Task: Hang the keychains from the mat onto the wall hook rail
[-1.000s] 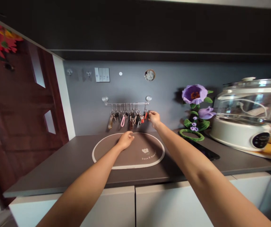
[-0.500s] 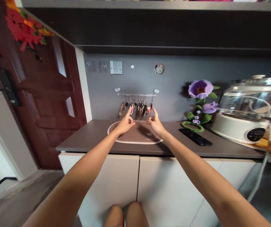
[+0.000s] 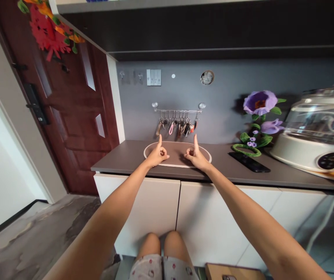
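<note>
My left hand [image 3: 157, 154] is over the left part of a brown oval mat [image 3: 176, 149] with a pale rim. One finger points up while the thumb and the other fingers curl into a loop with nothing in it. Mirroring it, my right hand [image 3: 197, 156] is over the mat's right part, one finger raised, the rest curled and empty. Behind the hands, several keys [image 3: 181, 127] and tags hang from a clear rail [image 3: 178, 111] on the grey wall. A pink strap [image 3: 171, 128] hangs among them. Neither hand touches the keys.
On the counter [image 3: 117, 157] to the right are a black phone [image 3: 251, 162], purple craft flowers [image 3: 260, 103] and a white appliance [image 3: 309, 149] with a clear cover. A dark shelf [image 3: 213, 29] overhangs. At left is a red-brown door [image 3: 76, 116]. A cardboard box [image 3: 237, 271] sits below.
Both hands have drawn back from the hanging keys towards the counter's front, fingers now pointing more upright. The camera view has shifted left and down.
</note>
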